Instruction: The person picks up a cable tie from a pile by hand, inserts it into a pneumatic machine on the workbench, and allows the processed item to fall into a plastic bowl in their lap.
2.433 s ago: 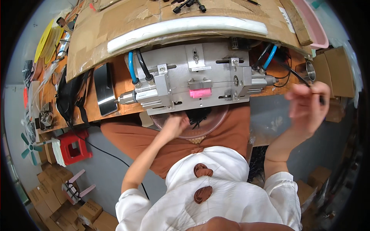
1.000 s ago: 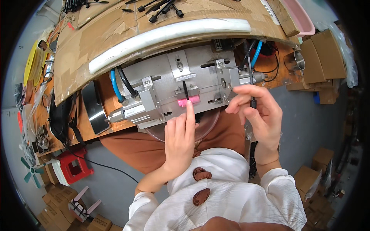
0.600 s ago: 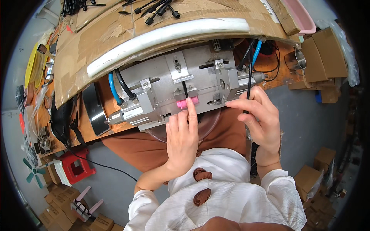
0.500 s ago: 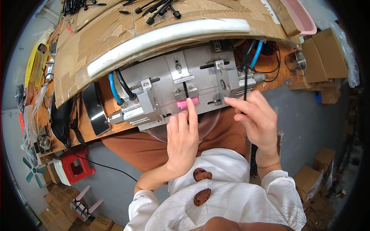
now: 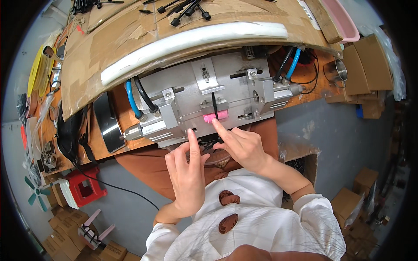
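While the left hand (image 5: pixel 187 172), fingers apart, held nothing visible near the metal fixture (image 5: pixel 237 89), loose black rods (image 5: pixel 190 11) lay on the cardboard (image 5: pixel 126 43) outside it; one slim, straight black rod (image 5: pixel 214 104) already lay across the pink block (image 5: pixel 222 115), the right hand (image 5: pixel 244 148) at its near end, any pinch impossible to tell.

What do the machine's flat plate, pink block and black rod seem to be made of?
Flat plate: bare metal, going by its dull grey sheen. Pink block: perhaps plastic or foam; evenly bright, texture unclear. Black rod: probably plastic, uniformly dark; coated metal possible.
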Available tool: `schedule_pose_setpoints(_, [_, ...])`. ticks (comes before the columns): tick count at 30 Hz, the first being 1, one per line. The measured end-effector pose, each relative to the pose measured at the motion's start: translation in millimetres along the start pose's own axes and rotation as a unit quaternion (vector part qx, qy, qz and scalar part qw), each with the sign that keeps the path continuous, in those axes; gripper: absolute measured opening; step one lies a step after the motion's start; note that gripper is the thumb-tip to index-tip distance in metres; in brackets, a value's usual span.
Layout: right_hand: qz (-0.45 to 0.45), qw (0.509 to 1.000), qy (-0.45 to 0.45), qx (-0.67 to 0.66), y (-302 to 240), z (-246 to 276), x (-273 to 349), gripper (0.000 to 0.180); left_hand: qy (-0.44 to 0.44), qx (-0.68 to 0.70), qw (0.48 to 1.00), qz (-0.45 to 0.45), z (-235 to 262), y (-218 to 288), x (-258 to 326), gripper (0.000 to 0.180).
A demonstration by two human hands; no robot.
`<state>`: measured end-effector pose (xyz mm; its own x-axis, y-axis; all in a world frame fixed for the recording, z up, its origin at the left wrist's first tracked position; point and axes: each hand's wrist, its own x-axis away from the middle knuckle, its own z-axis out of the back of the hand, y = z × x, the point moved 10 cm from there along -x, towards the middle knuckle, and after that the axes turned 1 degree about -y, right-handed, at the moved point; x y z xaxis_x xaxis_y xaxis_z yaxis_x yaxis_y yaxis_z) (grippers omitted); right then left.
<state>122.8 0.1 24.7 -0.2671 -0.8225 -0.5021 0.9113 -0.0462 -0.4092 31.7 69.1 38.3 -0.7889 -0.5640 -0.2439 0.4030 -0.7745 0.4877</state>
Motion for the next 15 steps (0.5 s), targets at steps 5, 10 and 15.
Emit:
schedule_pose_setpoints(5, [-0.030, 0.999, -0.031, 0.002, 5.7, -2.6, -1.4, 0.074, -0.013, 0.013, 1.000, -0.002, -6.4, -0.7, 1.4, 0.069])
schedule_pose_setpoints(10, [-0.041, 0.998, -0.045, 0.008, 5.8, -3.7, -0.8, 0.075, -0.025, 0.017, 1.000, -0.003, -8.5, -0.4, 1.1, 0.070])
schedule_pose_setpoints(15, [-0.035, 0.999, -0.022, -0.003, 7.7, 1.2, -7.4, 0.073, -0.032, 0.014, 0.999, -0.007, -10.9, -0.4, -3.8, 0.071])
